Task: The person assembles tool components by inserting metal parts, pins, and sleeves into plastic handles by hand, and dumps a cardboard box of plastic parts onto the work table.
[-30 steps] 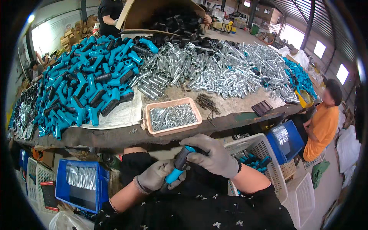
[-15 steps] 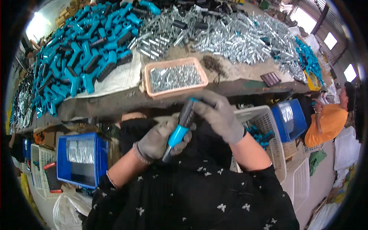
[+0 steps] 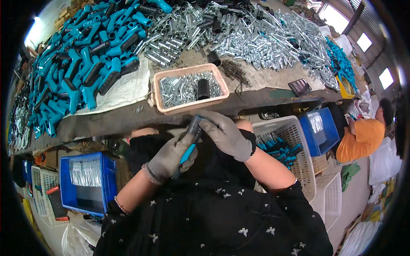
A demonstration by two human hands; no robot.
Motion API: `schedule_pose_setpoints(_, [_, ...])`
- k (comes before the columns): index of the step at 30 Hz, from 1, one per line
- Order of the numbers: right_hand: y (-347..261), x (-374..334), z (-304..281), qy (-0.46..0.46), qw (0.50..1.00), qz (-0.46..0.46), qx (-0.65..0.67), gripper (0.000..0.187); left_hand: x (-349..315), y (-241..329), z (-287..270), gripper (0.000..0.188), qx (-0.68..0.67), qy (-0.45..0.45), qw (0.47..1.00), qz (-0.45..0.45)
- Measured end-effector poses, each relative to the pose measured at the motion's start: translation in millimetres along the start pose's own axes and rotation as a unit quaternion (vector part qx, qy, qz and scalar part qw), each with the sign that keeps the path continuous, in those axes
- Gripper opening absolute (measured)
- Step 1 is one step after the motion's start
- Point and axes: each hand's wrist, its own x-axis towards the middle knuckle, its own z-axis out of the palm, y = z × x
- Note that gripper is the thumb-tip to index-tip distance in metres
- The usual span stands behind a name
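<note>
My gloved left hand (image 3: 173, 154) is closed around a teal-and-black handle (image 3: 188, 152), held at a slant in front of my lap. The fingers of my gloved right hand (image 3: 224, 134) pinch its dark upper end. Whether the right hand also holds a small part is hidden. Just beyond my hands, a pink tray (image 3: 160, 103) of small metal pins sits at the bench edge. A short black sleeve (image 3: 203, 89) lies on the pins, and another black sleeve (image 3: 214, 58) stands behind the tray.
Heaped on the bench are teal Y-shaped housings (image 3: 89, 70) at left and metal tubes (image 3: 265, 42). Springs (image 3: 235, 71) lie beside the tray. A blue bin (image 3: 109, 181) is at my left; a white crate (image 3: 305, 166) of teal parts and another blue bin (image 3: 326, 132) are at right, near a person in orange (image 3: 361, 138).
A black sleeve now lies in the tray, and one stands behind it. My right hand has come down and closed on the handle's upper end. The handle sits slightly lower.
</note>
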Motion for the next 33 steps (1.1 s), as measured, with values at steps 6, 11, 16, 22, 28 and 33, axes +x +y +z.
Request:
schedule_pose_setpoints(6, [-2.9,55.7,-37.8,0.143,0.977,0.037,-0.152,0.032,2.4,10.6,-20.9,0.037,0.012,-0.026,0.997,0.069])
schedule_pose_setpoints(11, [-0.4,97.6,-27.9,0.014,0.878,0.034,-0.476,0.045,8.0,16.6,-30.5,0.039,0.006,0.010,0.998,0.060])
schedule_pose_setpoints(16, [12.0,133.8,-40.2,-0.027,0.917,-0.001,-0.398,0.041,4.3,19.3,-40.2,0.052,0.083,0.015,0.991,0.104])
schedule_pose_setpoints(22, [59.1,205.0,-109.7,0.146,0.903,0.059,-0.399,0.029,-0.7,21.1,-49.8,0.062,0.057,0.030,0.995,0.074])
schedule_pose_setpoints(28, [90.6,225.1,-138.1,0.038,0.896,0.123,-0.425,0.026,-10.6,14.8,-62.0,0.051,0.021,0.064,0.991,0.114])
schedule_pose_setpoints(33, [74.7,220.2,-105.6,0.027,0.920,0.103,-0.377,0.027,-9.4,9.3,-74.1,0.060,0.012,0.087,0.981,0.170])
